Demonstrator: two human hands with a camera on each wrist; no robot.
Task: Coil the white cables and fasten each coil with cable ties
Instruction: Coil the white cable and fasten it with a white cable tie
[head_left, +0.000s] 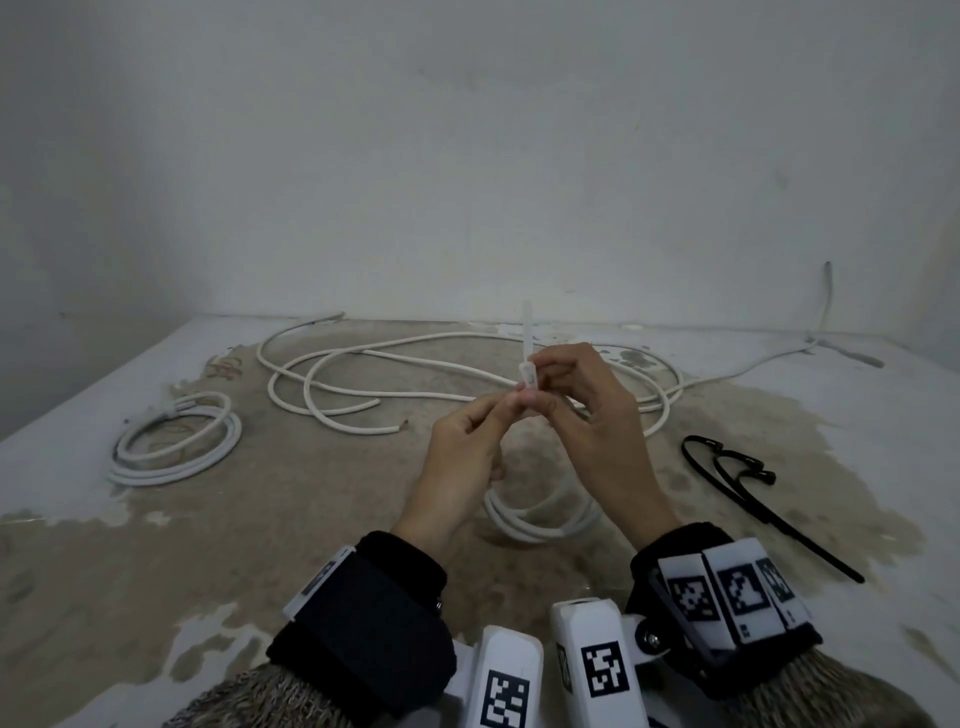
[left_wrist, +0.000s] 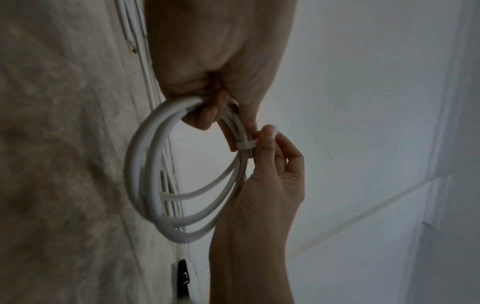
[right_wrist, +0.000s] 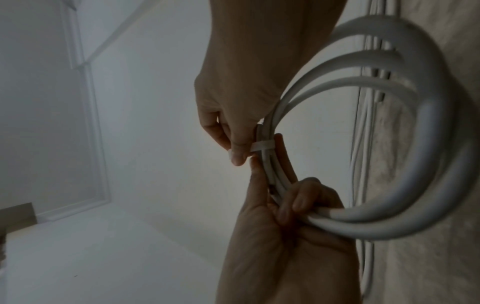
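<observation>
I hold a small coil of white cable upright above the floor, and it hangs below my hands. My left hand grips the coil's top, fingers curled round the strands. A white cable tie wraps the strands, its tail pointing up. My right hand pinches the tie at its head between thumb and finger. In the right wrist view my left hand clasps the coil just below the tie.
A tied white coil lies on the floor at the left. A long loose white cable sprawls behind my hands and runs right towards the wall. Black cable ties lie at the right.
</observation>
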